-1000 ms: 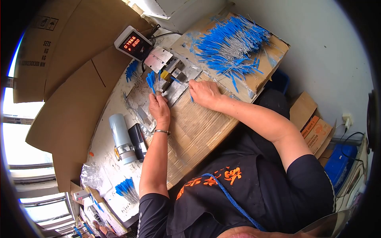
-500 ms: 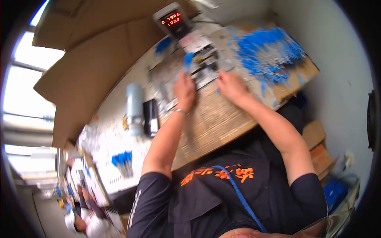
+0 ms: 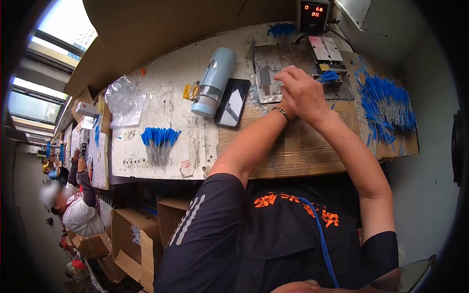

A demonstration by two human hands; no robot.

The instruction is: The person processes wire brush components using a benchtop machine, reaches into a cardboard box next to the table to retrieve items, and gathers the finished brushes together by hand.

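Note:
My right hand (image 3: 309,97) crosses over my left hand (image 3: 289,108) above the dark metal plate (image 3: 305,54). Its fingers are bent and pressed together; whatever they hold is out of sight. The left fingers are covered by the right hand. Just beyond the hands a small bundle of blue-tipped wires (image 3: 328,76) sticks out in front of the metal fixture (image 3: 333,66); the left hand appears to be gripping it. To the right, a large pile of blue-tipped wires (image 3: 386,105) spreads over cardboard.
A display box (image 3: 312,17) with red digits stands behind the fixture. Left of my hands are a phone (image 3: 232,102), a light-blue bottle (image 3: 217,73), a wire bunch (image 3: 159,144) and a plastic bag (image 3: 122,100). A co-worker (image 3: 78,210) sits far left, near open cartons (image 3: 134,234).
My view has turned, so the bench sits differently. My hands were apart, with a blue bundle at the left one; now the right hand has crossed over the left.

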